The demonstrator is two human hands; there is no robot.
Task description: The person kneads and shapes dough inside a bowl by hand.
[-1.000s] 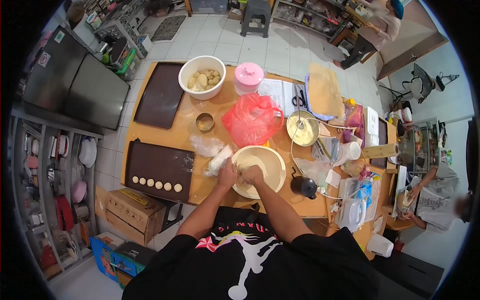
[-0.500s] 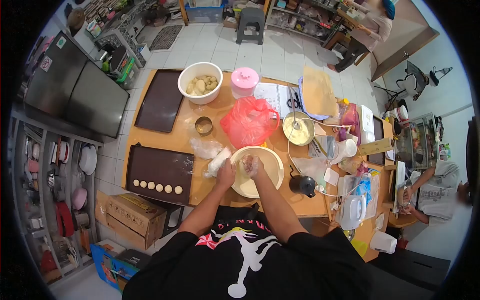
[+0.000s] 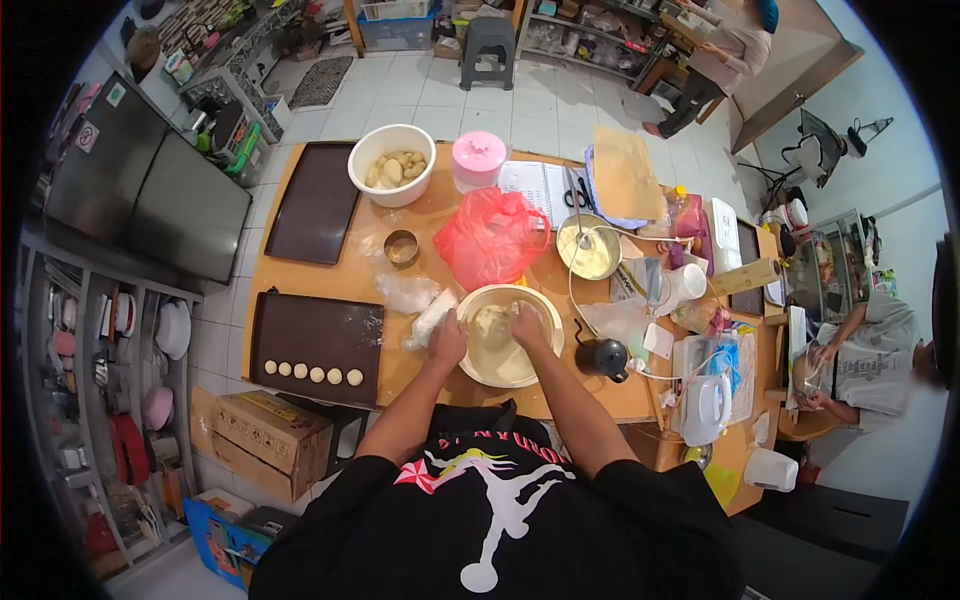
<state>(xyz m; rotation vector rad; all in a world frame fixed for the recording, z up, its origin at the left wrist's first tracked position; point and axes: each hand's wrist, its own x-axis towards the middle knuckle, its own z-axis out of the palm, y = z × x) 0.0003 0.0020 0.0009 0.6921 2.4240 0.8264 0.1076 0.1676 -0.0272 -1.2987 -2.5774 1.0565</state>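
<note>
Grip, left hand (image 3: 448, 338): at the left rim of the cream bowl (image 3: 512, 368); I can't tell from here how tightly the fingers close.
Grip, right hand (image 3: 530, 328): over the bowl's right side, fingers at the dough; how far they curl, and whether they hold it, I can't tell.
Dough (image 3: 491, 325): a pale lump in the bowl, near the centre of the frame.
White plastic bundle (image 3: 428, 322): on the tabletop (image 3: 400, 358), just beside the left hand.
Red bag (image 3: 488, 238): directly above the bowl in the frame.
Black kettle (image 3: 602, 360): right of the bowl, near the right hand.
Dark tray (image 3: 310, 330): left of the frame, six dough rounds (image 3: 317, 375) along its lower edge.
</note>
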